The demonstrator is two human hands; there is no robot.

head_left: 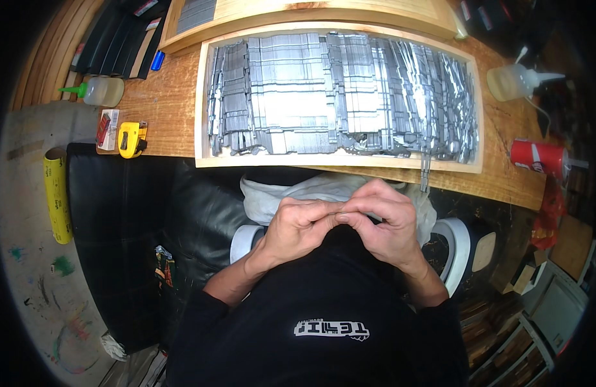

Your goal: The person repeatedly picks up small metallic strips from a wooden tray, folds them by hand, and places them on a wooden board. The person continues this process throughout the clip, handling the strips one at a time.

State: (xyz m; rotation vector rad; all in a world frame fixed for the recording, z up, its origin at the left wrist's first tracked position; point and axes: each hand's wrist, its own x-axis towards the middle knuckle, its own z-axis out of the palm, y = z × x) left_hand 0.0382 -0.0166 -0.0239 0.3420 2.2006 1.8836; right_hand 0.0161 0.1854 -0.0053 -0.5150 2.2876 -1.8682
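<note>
My left hand and my right hand meet in front of my chest, just short of the table's front edge. On both, the thumb and fingers are pinched together and the tips touch. Whatever sits between them is too small or hidden to make out. Just beyond lies a shallow wooden tray packed with rows of thin, shiny grey strips. One narrow strip sticks out over the tray's front rim, near my right hand.
Behind the tray is another wooden box. On the wooden table are a green-tipped squeeze bottle, a yellow tape measure, a second squeeze bottle and a red can. A yellow tube stands left.
</note>
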